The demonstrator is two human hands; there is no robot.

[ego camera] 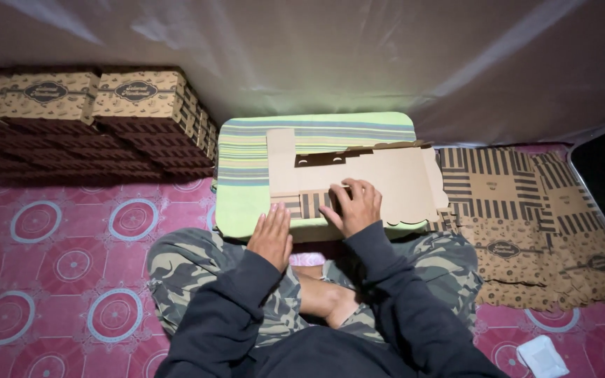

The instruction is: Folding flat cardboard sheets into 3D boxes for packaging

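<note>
While the flat cardboard [358, 175] lies on the striped cushion [246, 175], it is pressed by the right hand [355, 206] and left hand [271, 234], fingers flat, holding nothing, flanked by stacked boxes [92, 119] and flat sheets [526, 217].

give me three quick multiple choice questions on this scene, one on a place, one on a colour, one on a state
1. Where is the stack of folded boxes?
A. far left, by the wall
B. on the person's lap
C. on the cushion

2. What colour is the floor mat?
A. blue
B. pink-red with circles
C. plain white

3. How is the right hand?
A. raised in the air
B. holding a cup
C. pressing on the flat cardboard

Answers: 1 A, the boxes stand left of the striped cushion. 2 B, circles show all over it. 3 C, its fingers rest on the sheet; the left hand lies flat at the cushion's edge.
</note>
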